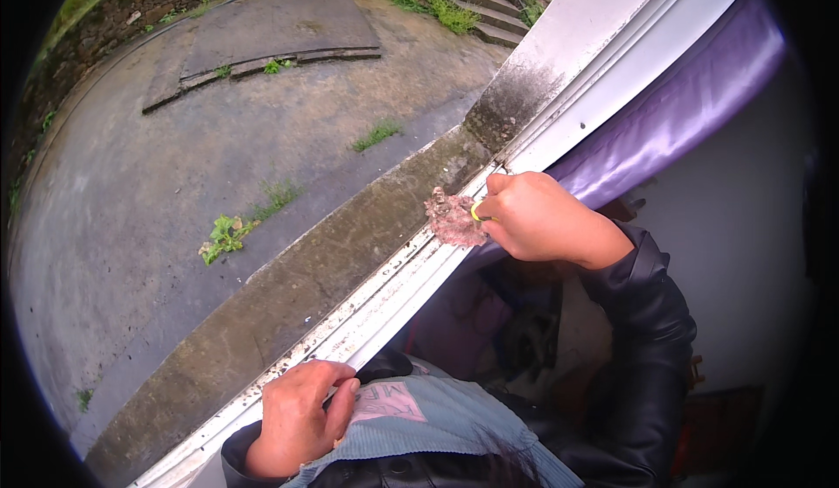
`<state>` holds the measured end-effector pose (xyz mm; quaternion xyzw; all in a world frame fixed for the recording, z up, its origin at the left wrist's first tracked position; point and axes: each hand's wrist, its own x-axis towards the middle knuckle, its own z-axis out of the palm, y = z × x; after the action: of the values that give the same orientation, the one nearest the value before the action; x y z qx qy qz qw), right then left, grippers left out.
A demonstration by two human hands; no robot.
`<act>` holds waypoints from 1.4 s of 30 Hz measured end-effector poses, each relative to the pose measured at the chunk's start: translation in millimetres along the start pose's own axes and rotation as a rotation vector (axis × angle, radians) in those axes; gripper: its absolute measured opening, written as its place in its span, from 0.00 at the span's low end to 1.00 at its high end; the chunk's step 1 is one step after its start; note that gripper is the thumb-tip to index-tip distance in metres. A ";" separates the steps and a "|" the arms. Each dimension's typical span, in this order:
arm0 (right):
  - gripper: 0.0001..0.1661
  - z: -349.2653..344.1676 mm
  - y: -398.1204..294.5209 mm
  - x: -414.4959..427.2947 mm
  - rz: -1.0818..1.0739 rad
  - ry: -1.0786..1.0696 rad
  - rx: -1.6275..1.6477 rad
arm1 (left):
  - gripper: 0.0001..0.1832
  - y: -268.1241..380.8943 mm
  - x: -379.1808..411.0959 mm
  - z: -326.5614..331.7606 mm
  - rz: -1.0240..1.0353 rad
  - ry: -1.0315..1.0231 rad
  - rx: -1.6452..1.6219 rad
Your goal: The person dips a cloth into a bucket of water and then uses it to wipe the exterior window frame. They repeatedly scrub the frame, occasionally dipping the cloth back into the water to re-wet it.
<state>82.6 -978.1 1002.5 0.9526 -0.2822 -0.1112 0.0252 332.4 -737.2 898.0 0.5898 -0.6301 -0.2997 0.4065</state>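
Note:
My right hand (543,218) is closed around a yellow-green handle (476,211). At its end is a ragged pink cleaning head (452,218), stained grey-brown, which lies across the white window track (387,285) near the frame's corner. Whether the head is cloth or soft bristle is hard to tell. My left hand (301,409) rests at the lower part of the same track with its fingers curled, beside my blue corduroy apron (452,416). Its fingertips are partly hidden, and nothing shows in its grasp. Dark specks of dirt lie along the track's grooves.
Outside the track runs a mossy concrete ledge (314,258), with a concrete yard (196,154) beyond. The white window jamb (629,75) rises at upper right, blackened near its foot. A purple curtain (668,108) hangs inside. Stone steps (482,0) stand at the back.

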 end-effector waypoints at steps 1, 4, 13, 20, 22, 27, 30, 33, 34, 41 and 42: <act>0.09 -3.3 0.5 -1.4 -0.017 0.008 0.066 | 0.05 0.0 0.4 0.3 0.005 -0.004 0.003; 0.10 -3.3 -4.3 -7.6 -0.073 0.078 0.338 | 0.06 0.0 1.2 0.0 0.010 -0.012 0.014; 0.12 1.1 -4.0 -28.5 -0.041 0.270 0.644 | 0.06 1.4 2.2 0.4 -0.010 -0.044 0.001; 0.11 2.6 -22.7 -42.7 -0.002 0.163 0.522 | 0.05 1.0 2.1 -1.8 -0.006 -0.066 -0.002; 0.10 4.2 -19.8 -46.9 0.054 0.173 0.454 | 0.05 1.1 1.7 -1.1 -0.012 -0.061 -0.009; 0.07 15.1 -3.0 -50.0 0.190 0.199 0.251 | 0.06 2.1 2.0 -0.6 -0.016 -0.049 -0.021; 0.05 20.0 6.8 -45.8 0.276 0.232 0.112 | 0.06 2.7 3.0 -0.8 -0.019 -0.048 -0.030; 0.06 34.8 26.8 -41.4 0.356 0.258 -0.003 | 0.05 2.8 1.6 -2.3 -0.050 -0.061 -0.020; 0.06 39.0 32.8 -39.9 0.396 0.247 -0.032 | 0.05 2.6 1.8 -2.2 -0.053 -0.061 -0.022; 0.17 35.3 63.4 -27.8 0.546 0.048 -0.039 | 0.05 -0.9 1.8 -2.3 -0.024 -0.075 -0.030; 0.21 34.7 67.9 -29.0 0.558 -0.031 -0.067 | 0.05 -0.2 2.0 -2.6 -0.034 -0.080 -0.038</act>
<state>14.9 -1018.8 982.0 0.8348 -0.5301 -0.1238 0.0819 334.8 -739.0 899.5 0.5800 -0.6300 -0.3418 0.3872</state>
